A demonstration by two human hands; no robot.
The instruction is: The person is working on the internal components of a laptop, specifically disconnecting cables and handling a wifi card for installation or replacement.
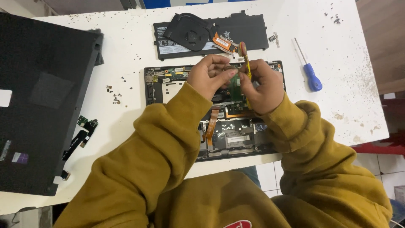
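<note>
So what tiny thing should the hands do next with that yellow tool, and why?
Probably lower the yellow tool in the right hand gently onto the green board that the left hand steadies. Both hands are raised just above the opened laptop, and the tool's tip points down toward that board.

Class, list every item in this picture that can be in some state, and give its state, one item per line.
Laptop: open, insides exposed.
Battery: out, lying on the table.
Fan: out, resting on battery.
Blue screwdriver: lying unused.
Yellow tool: held in right hand.
Left hand: pinching a part over the laptop.
Screws: loose.
</note>
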